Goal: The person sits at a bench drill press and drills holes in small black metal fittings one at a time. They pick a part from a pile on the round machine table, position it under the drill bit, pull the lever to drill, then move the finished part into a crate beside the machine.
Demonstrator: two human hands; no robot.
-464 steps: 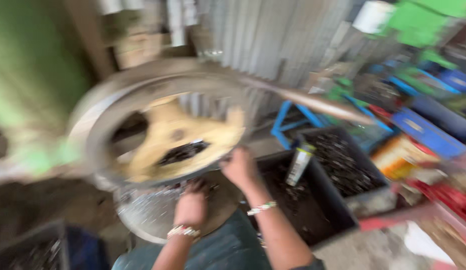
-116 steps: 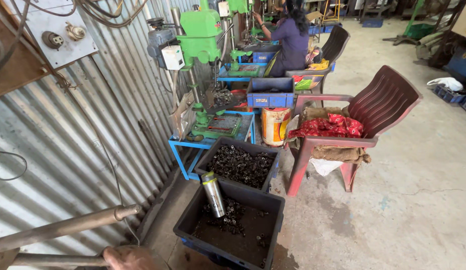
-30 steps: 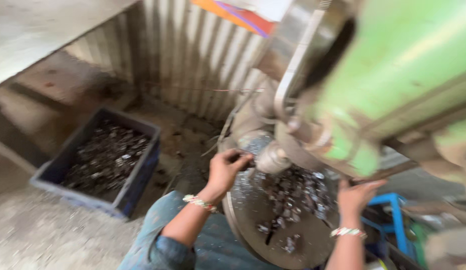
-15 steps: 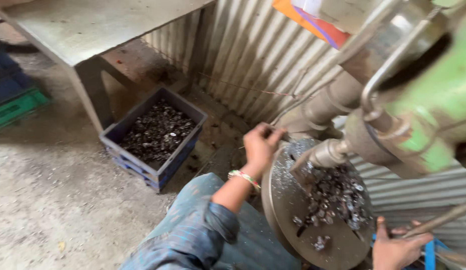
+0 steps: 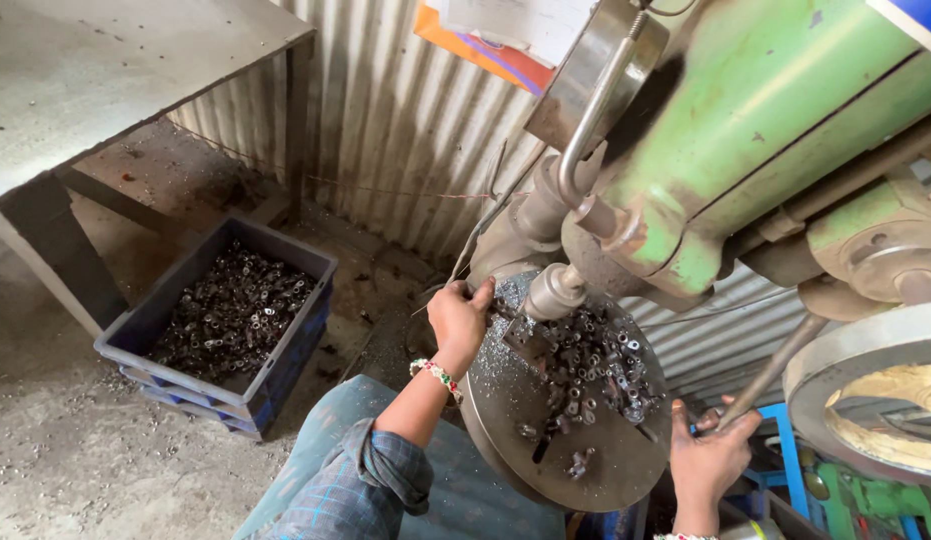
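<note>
My left hand [image 5: 459, 318] reaches up from a plaid sleeve and curls its fingers over the left rim of the round metal drill table [image 5: 545, 455]. Several small metal parts [image 5: 595, 362] and shavings lie heaped on that table, under the spindle [image 5: 553, 291] of the green drill press [image 5: 755, 130]. My right hand [image 5: 707, 462] sits low on the right, closed around the thin metal feed lever [image 5: 775, 368] that slants up toward the machine. Both wrists wear bracelets.
A dark blue crate [image 5: 145, 350] full of small metal parts stands on the concrete floor at left, beside a grey metal table [image 5: 95, 90]. Corrugated sheet wall [image 5: 405, 140] runs behind. A large pulley wheel [image 5: 875, 390] is at right, with blue frames below it.
The view has swung and steadied on the drill table. My left hand stays at the table's rim, while my right hand has closed on the feed lever.
</note>
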